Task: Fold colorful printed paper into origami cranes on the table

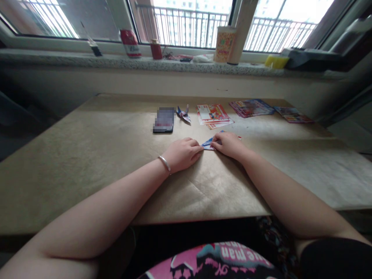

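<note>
A small piece of folded printed paper [207,145], blue and white, lies on the table between my hands. My left hand [184,154], with a silver bangle at its wrist, holds the paper's pointed left corner, its fingers drawn together. From the other side my right hand [230,144] is closed on the paper with thumb and forefinger, covering much of it. A little farther back stands a folded paper crane [183,114] with printed wings. To its left lies a phone [164,119] with a blurred screen.
Several red and white printed sheets [213,114] lie behind my right hand. A stack of colourful leaflets [252,107] and another pile [293,114] lie farther right. On the windowsill [174,66] stand a red can [130,43], a paper cup [224,43] and a yellow object [276,62].
</note>
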The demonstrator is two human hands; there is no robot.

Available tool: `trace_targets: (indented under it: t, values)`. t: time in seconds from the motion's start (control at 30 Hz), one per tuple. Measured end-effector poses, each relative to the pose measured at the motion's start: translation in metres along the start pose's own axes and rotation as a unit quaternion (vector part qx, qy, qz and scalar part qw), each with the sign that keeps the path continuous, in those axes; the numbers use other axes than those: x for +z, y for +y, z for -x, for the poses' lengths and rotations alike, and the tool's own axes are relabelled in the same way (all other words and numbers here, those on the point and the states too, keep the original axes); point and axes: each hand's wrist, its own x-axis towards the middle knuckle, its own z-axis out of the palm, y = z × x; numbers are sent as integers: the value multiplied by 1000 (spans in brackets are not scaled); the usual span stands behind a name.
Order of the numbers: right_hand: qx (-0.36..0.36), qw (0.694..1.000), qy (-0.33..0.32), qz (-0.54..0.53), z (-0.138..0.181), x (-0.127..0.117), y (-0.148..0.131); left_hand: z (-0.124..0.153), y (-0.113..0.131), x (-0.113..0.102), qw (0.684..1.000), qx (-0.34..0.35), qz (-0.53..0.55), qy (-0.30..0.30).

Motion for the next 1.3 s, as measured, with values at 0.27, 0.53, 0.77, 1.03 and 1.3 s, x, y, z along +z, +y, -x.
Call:
trace_targets:
  t: [0.27, 0.53, 0.77, 1.03, 1.3]
  values:
    - [8, 1000, -19, 9, -3, 0, 2, 0, 4, -4, 1000, -18, -6, -1]
    - [-51, 990, 39, 128, 10, -7, -15, 2, -3, -1, 1000, 8, 1, -2]
    - [-92, 989, 28, 109, 8, -4, -29, 3, -4, -1, 1000, 15, 3, 2]
    - [-22, 999, 4, 30, 0, -2, -14, 3, -8, -1, 1000, 3, 4, -5]
    - [-7, 1000, -2, 17, -2, -3, -14, 1, -1, -4, 1000, -23, -4, -16]
